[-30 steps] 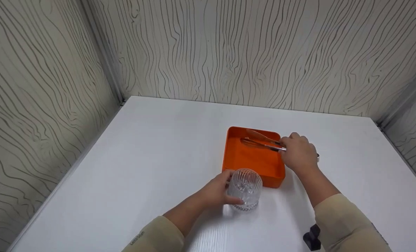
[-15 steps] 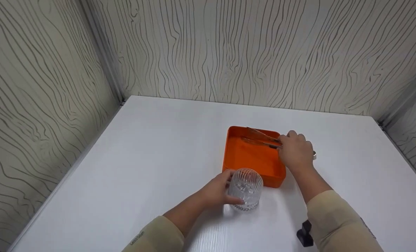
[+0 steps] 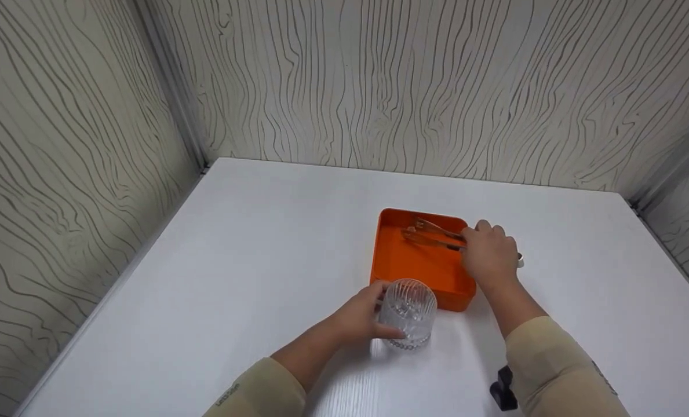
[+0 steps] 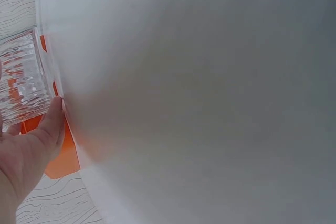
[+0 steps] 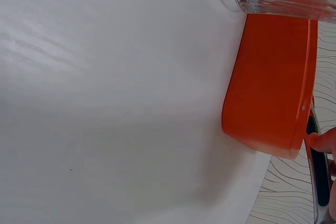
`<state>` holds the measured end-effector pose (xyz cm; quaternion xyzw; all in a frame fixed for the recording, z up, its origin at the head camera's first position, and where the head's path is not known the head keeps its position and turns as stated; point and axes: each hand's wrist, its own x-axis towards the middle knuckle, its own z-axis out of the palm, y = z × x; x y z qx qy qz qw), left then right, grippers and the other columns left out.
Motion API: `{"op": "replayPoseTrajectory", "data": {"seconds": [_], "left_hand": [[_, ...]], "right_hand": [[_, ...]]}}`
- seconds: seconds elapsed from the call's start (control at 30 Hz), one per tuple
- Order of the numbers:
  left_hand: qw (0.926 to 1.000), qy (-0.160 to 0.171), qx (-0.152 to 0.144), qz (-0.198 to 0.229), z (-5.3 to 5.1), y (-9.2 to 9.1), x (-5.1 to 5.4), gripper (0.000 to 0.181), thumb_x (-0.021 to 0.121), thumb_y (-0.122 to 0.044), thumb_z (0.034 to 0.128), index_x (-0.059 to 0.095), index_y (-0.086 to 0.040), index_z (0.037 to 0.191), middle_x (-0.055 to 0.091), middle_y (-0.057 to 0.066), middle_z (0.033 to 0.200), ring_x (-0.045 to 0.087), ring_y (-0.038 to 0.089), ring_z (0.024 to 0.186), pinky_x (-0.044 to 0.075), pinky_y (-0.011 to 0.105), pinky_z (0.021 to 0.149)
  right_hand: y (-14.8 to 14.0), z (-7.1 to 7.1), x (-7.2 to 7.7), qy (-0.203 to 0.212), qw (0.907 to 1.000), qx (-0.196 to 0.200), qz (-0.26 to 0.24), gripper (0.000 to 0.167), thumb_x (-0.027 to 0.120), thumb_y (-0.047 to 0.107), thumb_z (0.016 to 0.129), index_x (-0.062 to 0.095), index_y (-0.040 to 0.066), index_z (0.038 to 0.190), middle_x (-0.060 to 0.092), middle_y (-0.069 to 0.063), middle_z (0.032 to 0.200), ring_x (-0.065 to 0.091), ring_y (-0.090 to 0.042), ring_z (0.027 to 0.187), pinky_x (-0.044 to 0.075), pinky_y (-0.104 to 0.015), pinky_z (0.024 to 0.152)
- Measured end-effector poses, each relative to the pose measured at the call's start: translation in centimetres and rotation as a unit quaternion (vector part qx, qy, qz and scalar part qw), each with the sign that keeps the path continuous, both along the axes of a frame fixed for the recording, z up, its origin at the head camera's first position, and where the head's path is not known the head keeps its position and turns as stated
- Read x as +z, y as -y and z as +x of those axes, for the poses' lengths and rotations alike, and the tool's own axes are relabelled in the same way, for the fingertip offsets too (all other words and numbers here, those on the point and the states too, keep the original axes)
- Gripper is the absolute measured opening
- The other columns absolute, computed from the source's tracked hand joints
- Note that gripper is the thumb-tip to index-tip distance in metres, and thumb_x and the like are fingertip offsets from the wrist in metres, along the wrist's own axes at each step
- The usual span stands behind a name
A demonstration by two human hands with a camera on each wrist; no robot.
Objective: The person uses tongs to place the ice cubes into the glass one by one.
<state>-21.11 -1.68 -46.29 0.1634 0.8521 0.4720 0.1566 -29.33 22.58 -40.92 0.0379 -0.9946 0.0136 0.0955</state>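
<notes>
A clear ribbed glass (image 3: 412, 315) stands on the table in front of an orange tray (image 3: 399, 263). My left hand (image 3: 356, 315) holds its left side, with the thumb along the front. Clear lumps show low in the glass; I cannot tell whether they are ice or its cut base. My right hand (image 3: 491, 255) grips metal tongs (image 3: 431, 239) over the tray's right rim. Their two arms are spread apart inside the tray, with nothing visible between the tips. In the right wrist view, fingers press the dark grip of the tongs (image 5: 317, 174).
A small black object (image 3: 502, 389) lies on the white table (image 3: 251, 260) beside the right sleeve, which partly covers it. Wood-grain patterned panels (image 3: 350, 87) rise behind the table and at both sides.
My right hand has shifted slightly left with the tongs, and their arms have turned and stand lower in the tray. The left hand and the glass stay put.
</notes>
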Motion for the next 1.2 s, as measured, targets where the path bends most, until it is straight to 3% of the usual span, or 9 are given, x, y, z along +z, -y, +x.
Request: {"op": "replayPoseTrajectory", "data": {"seconds": [0.8,1.2], "left_hand": [[1.0,-0.003,0.002,0.003,-0.01,0.17,-0.03,0.07,0.083,-0.03,0.0649,0.041,-0.029,0.121,0.051,-0.013,0.113,0.05,0.011,0.107,0.045,0.033,0.093],[0.9999,0.007,0.004,0.007,-0.03,0.18,-0.16,0.07,0.082,-0.033,0.065,0.04,-0.034,0.121,0.05,-0.017,0.114,0.049,0.01,0.108,0.044,0.034,0.094]], "right_hand": [[0.47,0.09,-0.46,0.051,0.9964,-0.003,-0.068,0.03,0.065,0.014,0.083,0.061,0.006,0.111,0.052,-0.017,0.093,0.046,-0.034,0.083,0.045,-0.049,0.073],[0.48,0.4,-0.22,0.051,0.9965,0.001,-0.066,0.022,0.063,0.012,0.084,0.065,0.009,0.106,0.053,-0.014,0.088,0.047,-0.031,0.077,0.046,-0.044,0.065]]}}
